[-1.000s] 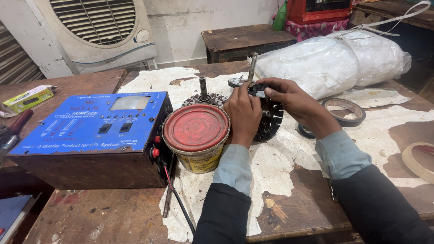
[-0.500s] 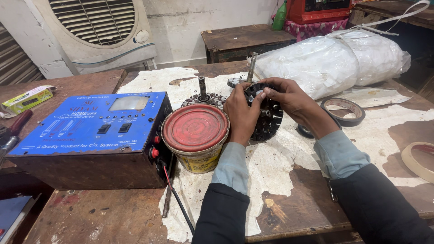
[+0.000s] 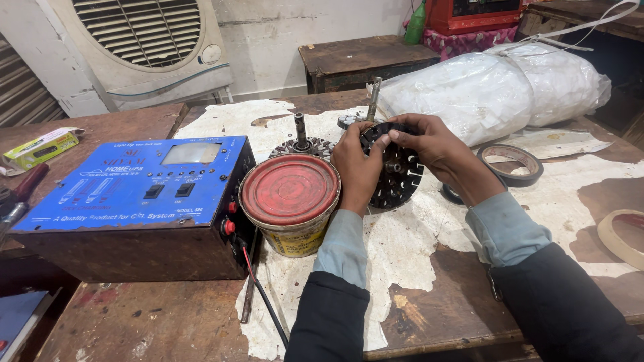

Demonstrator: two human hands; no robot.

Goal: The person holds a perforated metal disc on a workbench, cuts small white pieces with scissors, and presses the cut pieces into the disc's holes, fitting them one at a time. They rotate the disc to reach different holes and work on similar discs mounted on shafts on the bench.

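Note:
A black round slotted motor core [image 3: 397, 175] stands tilted on the paper-covered wooden table [image 3: 429, 315]. My left hand [image 3: 355, 167] grips its left rim, and my right hand [image 3: 429, 144] holds its top and right side, thumb and fingers pinched at the upper edge. Behind it lies a second slotted core with an upright shaft [image 3: 300, 137], and another metal shaft [image 3: 373, 100] sticks up just past my hands. A tin can with a red lid [image 3: 290, 201] sits directly left of my left hand.
A blue electrical box with switches and a red-and-black lead [image 3: 137, 201] fills the left side. A white plastic-wrapped bundle [image 3: 496, 84] lies at the back right. Tape rolls [image 3: 513, 164] [image 3: 620, 234] rest to the right. A fan cooler [image 3: 144, 47] stands behind.
My hands have shifted slightly on the black core, which looks turned a little; everything else stays put.

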